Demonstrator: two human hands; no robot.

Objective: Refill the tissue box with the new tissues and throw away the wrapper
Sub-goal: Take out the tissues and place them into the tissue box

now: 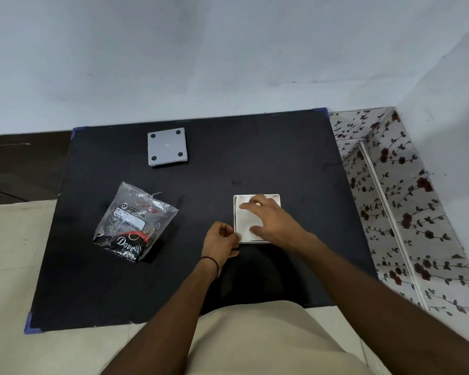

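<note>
Pressing the new tissues down into the open tissue box.

On the left of the black mat lies the wrapper, a crinkled clear plastic bag, apparently empty and well apart from the box; at the far side sits the grey lid, upside down with its four dark feet showing. The left hand is curled narrowly against the near left corner of the tissue box, steadying it. To its right, the right hand lies spread wide and flat on the tissues, holding nothing. To do this well, I would press evenly with the palm so the stack sits level below the rim, keeping the box braced. Nothing blocks the reach to lid or wrapper; no bin is visible.
</note>
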